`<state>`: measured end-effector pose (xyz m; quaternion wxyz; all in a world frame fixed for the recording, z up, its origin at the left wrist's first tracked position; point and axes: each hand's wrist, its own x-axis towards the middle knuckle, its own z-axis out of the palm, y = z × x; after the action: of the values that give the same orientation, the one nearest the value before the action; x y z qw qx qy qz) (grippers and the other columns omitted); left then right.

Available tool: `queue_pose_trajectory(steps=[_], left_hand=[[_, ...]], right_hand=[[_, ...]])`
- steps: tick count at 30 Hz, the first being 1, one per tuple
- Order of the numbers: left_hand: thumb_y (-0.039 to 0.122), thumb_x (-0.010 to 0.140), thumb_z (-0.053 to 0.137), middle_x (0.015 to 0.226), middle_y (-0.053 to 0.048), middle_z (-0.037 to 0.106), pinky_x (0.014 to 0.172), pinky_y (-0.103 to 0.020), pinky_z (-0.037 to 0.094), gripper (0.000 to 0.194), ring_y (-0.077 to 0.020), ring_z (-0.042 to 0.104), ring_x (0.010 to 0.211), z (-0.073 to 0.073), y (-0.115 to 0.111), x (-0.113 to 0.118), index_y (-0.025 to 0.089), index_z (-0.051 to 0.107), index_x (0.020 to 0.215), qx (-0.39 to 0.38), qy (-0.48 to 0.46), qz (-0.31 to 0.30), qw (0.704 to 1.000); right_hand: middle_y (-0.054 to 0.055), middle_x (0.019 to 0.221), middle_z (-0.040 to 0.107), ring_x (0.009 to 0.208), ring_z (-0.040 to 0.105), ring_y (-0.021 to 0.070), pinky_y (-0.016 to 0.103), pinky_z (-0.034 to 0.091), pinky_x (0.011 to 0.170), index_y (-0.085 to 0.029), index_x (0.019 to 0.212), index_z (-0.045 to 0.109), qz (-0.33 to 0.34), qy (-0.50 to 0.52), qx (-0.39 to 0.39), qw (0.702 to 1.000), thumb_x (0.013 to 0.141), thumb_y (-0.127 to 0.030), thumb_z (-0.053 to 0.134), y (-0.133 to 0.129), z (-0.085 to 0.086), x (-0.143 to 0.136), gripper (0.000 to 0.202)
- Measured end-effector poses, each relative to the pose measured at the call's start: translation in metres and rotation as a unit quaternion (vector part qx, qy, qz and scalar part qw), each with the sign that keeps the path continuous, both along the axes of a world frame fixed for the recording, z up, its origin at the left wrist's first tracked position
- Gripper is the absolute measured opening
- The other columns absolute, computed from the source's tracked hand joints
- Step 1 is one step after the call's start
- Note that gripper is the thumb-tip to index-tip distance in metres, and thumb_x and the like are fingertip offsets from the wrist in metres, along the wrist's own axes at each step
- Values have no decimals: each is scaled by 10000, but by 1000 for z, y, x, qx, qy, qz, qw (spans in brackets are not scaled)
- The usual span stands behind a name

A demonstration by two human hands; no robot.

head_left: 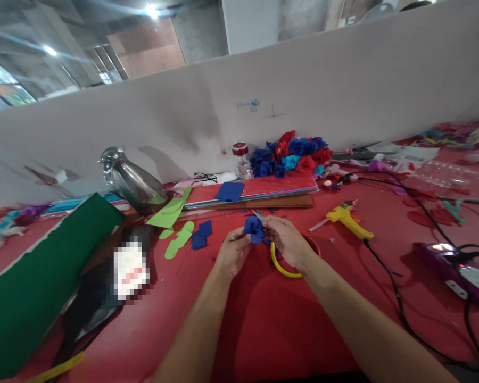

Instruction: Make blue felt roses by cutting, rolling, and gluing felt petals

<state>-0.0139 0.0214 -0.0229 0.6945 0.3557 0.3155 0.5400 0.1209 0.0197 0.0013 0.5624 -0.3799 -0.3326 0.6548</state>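
Observation:
Near the middle of the table, my left hand (233, 250) is closed on the stem side of a blue paper flower (255, 229). My right hand (285, 236) meets the flower from the right, its fingers pinched together. A pointed metal tool (258, 214), perhaps scissors or tweezers, sticks out above those fingers; the rest of it is hidden by the hand. Under my right wrist lies a yellow ring (280, 266) beside a red round rim. Blue paper pieces (201, 235) and light green cut paper (179, 240) lie to the left of my hands.
A yellow glue gun (349, 221) with a black cord lies at right, near a purple power box (457, 271). Behind are stacked paper sheets (263, 197), a heap of paper flowers (291, 154), a jar (241, 159) and a metal jug (133, 181). A green box (51, 282) stands left.

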Motion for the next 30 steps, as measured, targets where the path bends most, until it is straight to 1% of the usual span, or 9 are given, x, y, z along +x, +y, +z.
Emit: queue_pose_trajectory(steps=[3,9,14,16,18,20,24,27,30], left_hand=[[232,517,876,694,2,702,768,-254,470,250,-101,610,665,0,0,-2,164,735,711,-27,-16,2,1000],[211,526,873,767,-13,734,792,-256,491,272,-115,646,711,1,1,-3,168,744,761,-43,-21,23,999],[205,472,894,761,2,746,778,-237,496,304,-113,656,721,-4,4,-2,192,743,736,-47,-30,74,996],[194,464,894,749,5,744,761,-226,489,302,-106,651,712,-6,5,-2,191,742,724,-44,-33,89,995],[193,477,887,753,6,743,761,-229,484,295,-104,647,711,-6,5,-1,191,743,735,-39,-39,92,994],[195,495,877,771,3,746,788,-242,482,294,-112,652,735,-6,4,0,193,745,758,-37,-43,86,995],[202,519,856,806,-23,752,848,-278,474,267,-149,670,803,-3,1,5,184,743,760,-25,-28,89,995],[201,532,841,816,-29,751,833,-279,473,263,-152,669,797,-3,-1,9,178,738,773,-7,-14,116,993],[184,545,830,799,-16,743,801,-266,475,313,-135,662,766,-4,-2,13,186,735,843,4,-8,142,990]], right_hand=[[-31,599,585,624,495,135,275,371,631,-211,560,611,-4,21,-15,1000,528,-337,765,2,-2,0,201],[-37,561,555,600,475,126,266,358,610,-212,530,595,-37,23,12,999,556,-351,781,5,-4,4,233],[-30,512,508,562,428,133,283,340,581,-217,493,569,-56,-48,26,997,650,-437,736,5,-8,4,318],[-29,532,532,575,443,136,285,350,595,-216,514,589,-65,-87,33,994,649,-453,737,5,-9,3,310],[-26,593,591,627,491,146,287,381,642,-219,573,634,-54,-113,49,991,614,-430,769,4,-9,1,254],[-17,685,654,718,551,164,297,415,722,-225,659,681,-21,-114,68,991,573,-380,805,2,-8,-2,216],[13,813,713,828,605,186,333,434,847,-215,784,729,31,-96,80,992,577,-381,813,-1,-8,-6,278],[30,814,726,823,622,199,354,447,857,-202,799,743,28,-113,80,990,588,-408,810,-2,-9,-8,303],[36,856,742,853,639,212,367,460,868,-214,828,755,25,-108,82,990,613,-415,793,-2,-12,-9,297]])
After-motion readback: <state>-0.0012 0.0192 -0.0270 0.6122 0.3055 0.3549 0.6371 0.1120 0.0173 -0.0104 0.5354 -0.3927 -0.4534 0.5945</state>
